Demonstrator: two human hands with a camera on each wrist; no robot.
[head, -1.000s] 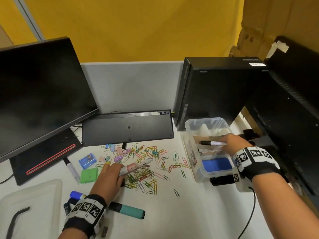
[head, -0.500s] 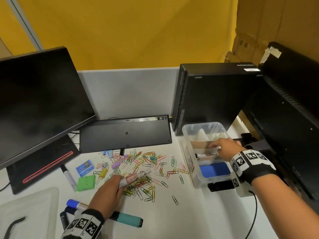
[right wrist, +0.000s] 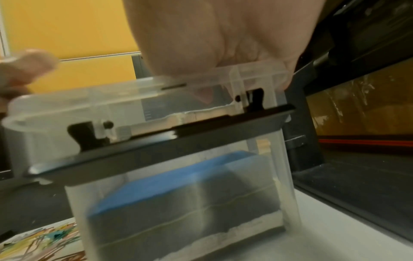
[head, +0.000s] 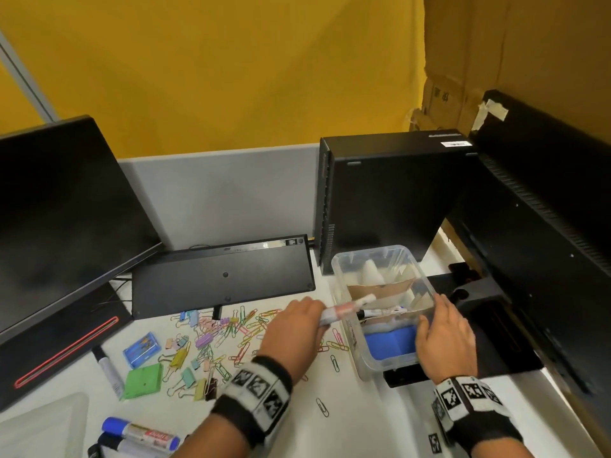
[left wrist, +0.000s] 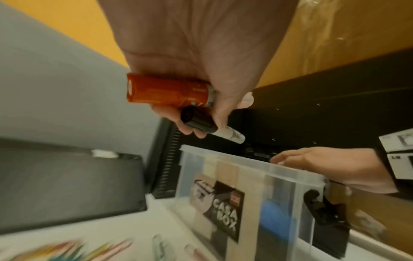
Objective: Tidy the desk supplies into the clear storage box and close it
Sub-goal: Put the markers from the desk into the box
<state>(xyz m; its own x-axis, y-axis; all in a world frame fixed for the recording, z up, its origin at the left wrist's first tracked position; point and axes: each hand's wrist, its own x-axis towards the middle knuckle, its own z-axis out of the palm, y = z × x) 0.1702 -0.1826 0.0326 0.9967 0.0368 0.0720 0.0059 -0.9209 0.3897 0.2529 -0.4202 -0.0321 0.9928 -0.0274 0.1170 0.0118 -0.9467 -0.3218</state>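
Note:
The clear storage box (head: 370, 251) stands open at the right of the desk, with a blue pad (head: 390, 342) and a black-capped marker (head: 380, 313) inside. My left hand (head: 294, 328) grips a pink-and-white marker (head: 347, 308) whose tip reaches over the box's left wall. In the left wrist view that hand (left wrist: 208, 114) holds two markers, one with an orange end (left wrist: 165, 91) and one with a black cap (left wrist: 198, 120), just above the box (left wrist: 245, 163). My right hand (head: 443, 342) grips the box's near right rim (right wrist: 89, 93), thumb inside.
Coloured paper clips and binder clips (head: 224, 328) are scattered mid-desk, beside a small blue clip box (head: 142, 347), a green block (head: 143, 380) and a white marker (head: 107, 371). More markers (head: 139, 434) and the clear lid (head: 43, 421) lie bottom left. A keyboard (head: 221, 279), monitor (head: 59, 219) and PC tower (head: 390, 200) stand behind.
My left hand has lifted its markers from the clip pile and carried them right to the box. My right hand let a black-capped marker go into the box and took hold of the rim.

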